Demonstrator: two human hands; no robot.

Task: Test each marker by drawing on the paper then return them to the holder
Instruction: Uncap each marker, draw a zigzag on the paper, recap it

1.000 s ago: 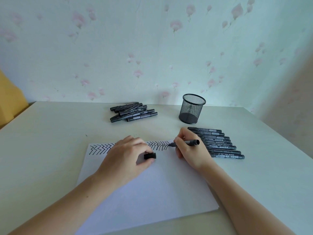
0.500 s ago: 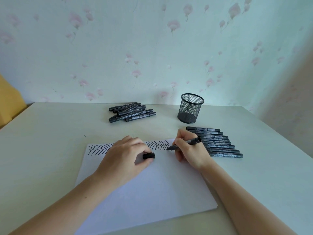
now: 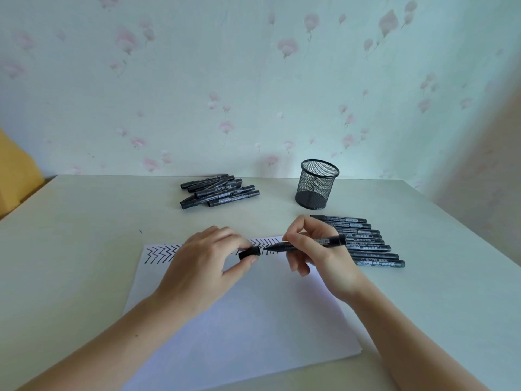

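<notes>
A white sheet of paper (image 3: pixel 239 320) lies on the table, with a row of black zigzag marks (image 3: pixel 160 252) along its far edge. My right hand (image 3: pixel 318 252) grips an uncapped black marker (image 3: pixel 313 243), held nearly level with its tip pointing left, a short gap from the cap. My left hand (image 3: pixel 203 263) pinches the black cap (image 3: pixel 249 252) between thumb and forefinger, its mouth facing the tip. The black mesh holder (image 3: pixel 317 187) stands behind, and no marker shows in it.
A loose pile of black markers (image 3: pixel 218 191) lies at the back, left of the holder. A neat row of black markers (image 3: pixel 363 241) lies to the right of the paper, partly behind my right hand. The flowered wall rises behind the table's far edge.
My right hand lifted the marker's tip off the paper and swung it left towards the cap. My left hand raised the cap off the sheet, turning it towards the tip.
</notes>
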